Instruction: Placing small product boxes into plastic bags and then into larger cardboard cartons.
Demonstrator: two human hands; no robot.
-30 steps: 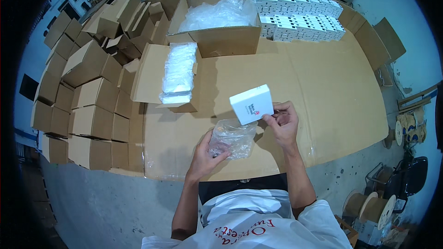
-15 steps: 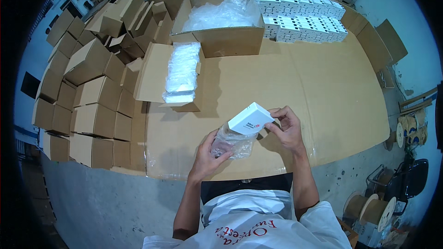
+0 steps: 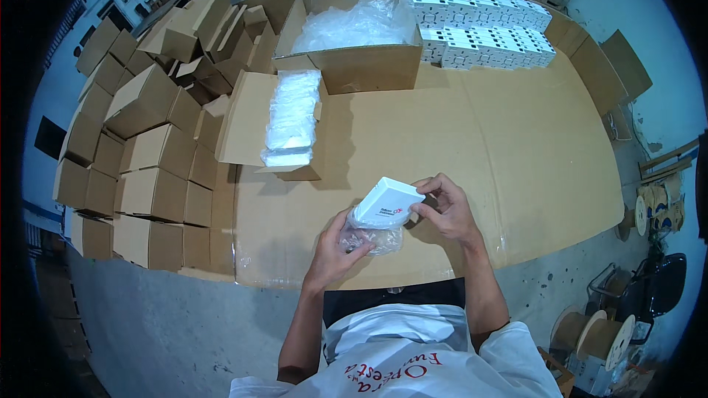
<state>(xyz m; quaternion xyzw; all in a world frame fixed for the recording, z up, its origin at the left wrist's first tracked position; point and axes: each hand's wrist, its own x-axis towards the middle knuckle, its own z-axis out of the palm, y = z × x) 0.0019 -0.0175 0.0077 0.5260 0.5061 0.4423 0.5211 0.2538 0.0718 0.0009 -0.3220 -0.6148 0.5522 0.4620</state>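
Observation:
A small white box [image 3: 386, 201] with red and dark print is partly inside a clear bubble-wrap bag [image 3: 376, 239], tilted above the cardboard-covered table. My left hand [image 3: 334, 254] grips the bag from the left, fingers behind and thumb in front. My right hand [image 3: 445, 210] pinches the box's right edge between thumb and fingers. Ahead and to the left, an open carton [image 3: 308, 169] holds a row of wrapped white boxes [image 3: 290, 118]. The lower end of the white box is covered by the bag.
A large carton [image 3: 376, 70] of clear plastic bags [image 3: 358, 23] stands at the back. Right of it, white boxes [image 3: 483, 26] are stacked in rows on the table [image 3: 516, 155]. Brown cartons [image 3: 151, 191] are piled along the left. Cable spools [image 3: 594, 332] and a black chair [image 3: 653, 287] stand on the floor at right.
The white box has moved down and slightly left, deeper into the bubble-wrap bag. My right hand has shifted the same way with it; my left hand has hardly moved.

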